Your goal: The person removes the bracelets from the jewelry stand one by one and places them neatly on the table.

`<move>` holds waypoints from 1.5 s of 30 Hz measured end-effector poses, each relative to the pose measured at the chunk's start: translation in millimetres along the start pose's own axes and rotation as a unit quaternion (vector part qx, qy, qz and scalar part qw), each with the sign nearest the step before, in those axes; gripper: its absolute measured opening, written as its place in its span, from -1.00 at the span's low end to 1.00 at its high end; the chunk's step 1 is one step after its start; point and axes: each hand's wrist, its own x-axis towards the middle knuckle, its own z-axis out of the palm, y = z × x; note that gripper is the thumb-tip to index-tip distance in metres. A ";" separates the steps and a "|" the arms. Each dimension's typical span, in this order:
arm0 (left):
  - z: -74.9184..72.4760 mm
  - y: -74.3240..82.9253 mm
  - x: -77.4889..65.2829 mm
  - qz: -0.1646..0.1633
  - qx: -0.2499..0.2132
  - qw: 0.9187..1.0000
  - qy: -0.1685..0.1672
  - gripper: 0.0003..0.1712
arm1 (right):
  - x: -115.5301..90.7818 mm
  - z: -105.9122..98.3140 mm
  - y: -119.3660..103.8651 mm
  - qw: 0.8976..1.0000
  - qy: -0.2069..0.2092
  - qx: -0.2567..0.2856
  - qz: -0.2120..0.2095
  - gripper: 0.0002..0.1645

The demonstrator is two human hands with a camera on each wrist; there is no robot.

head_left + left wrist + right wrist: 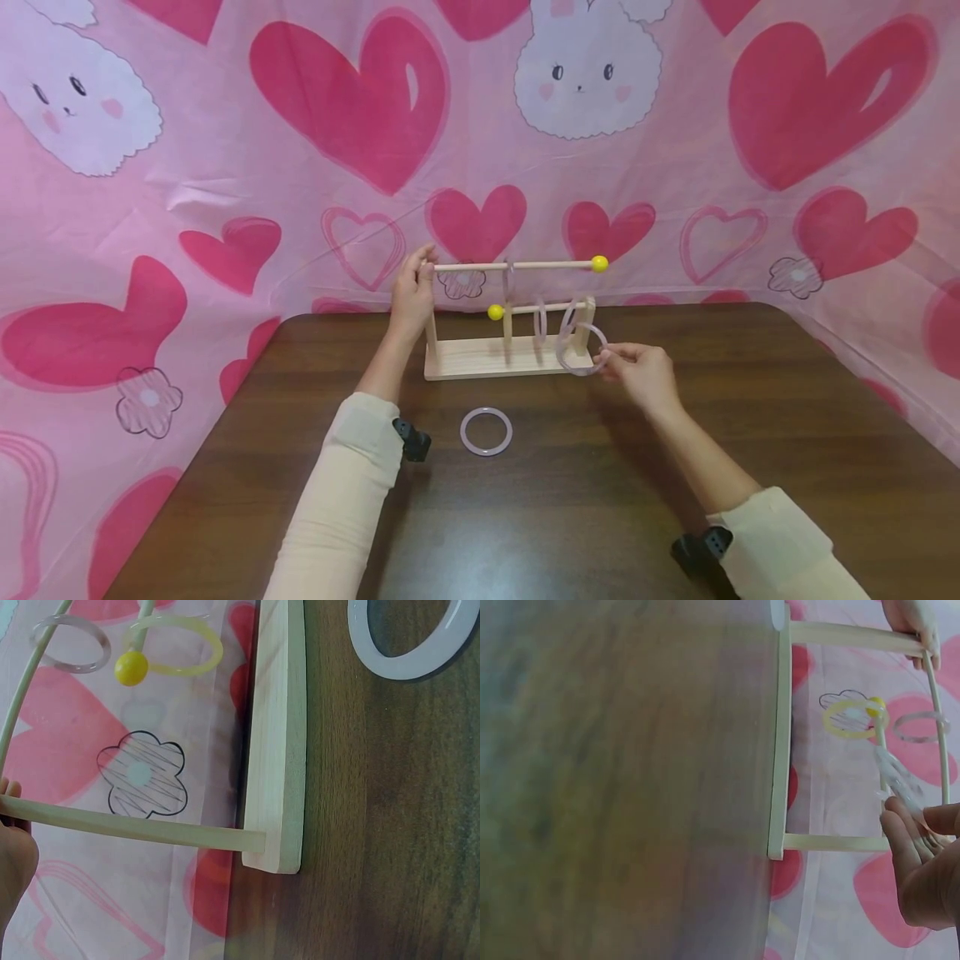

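Note:
My left hand (412,293) grips the top of the tall left post of a wooden rod stand (468,363). In the head view my right hand (643,377) pinches a translucent ring (583,372) between thumb and fingers, in front of the stand's right post. That ring looks blurred in the right wrist view, above the fingers. One clear ring (71,669) hangs on the upper rod. A yellowish ring (844,734) circles the lower rod near its ball. Another ring (567,315) overlaps the held one, close to the right post.
A pale ring (486,452) lies flat on the brown table (570,500), nearer than the stand. Yellow balls cap the upper rod's right end (599,264) and the lower rod's left end (496,312). A pink heart-patterned cloth (480,158) hangs behind the table.

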 end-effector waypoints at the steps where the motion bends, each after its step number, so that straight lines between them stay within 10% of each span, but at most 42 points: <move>1: 0.0 -0.2 -0.1 -0.001 0.000 1.000 0.000 -0.63 | 0.1 -0.3 -0.7 1.000 -0.008 -0.005 0.004 -0.68; 22: -0.7 -2.3 -0.2 -0.001 0.020 1.000 0.005 -0.64 | -3.4 13.9 3.1 0.984 -0.174 -0.043 0.017 -0.75; 45: 0.3 -2.4 0.6 0.019 0.022 1.000 0.007 -0.65 | -8.9 32.6 -5.7 0.943 -0.296 -0.138 0.065 -0.80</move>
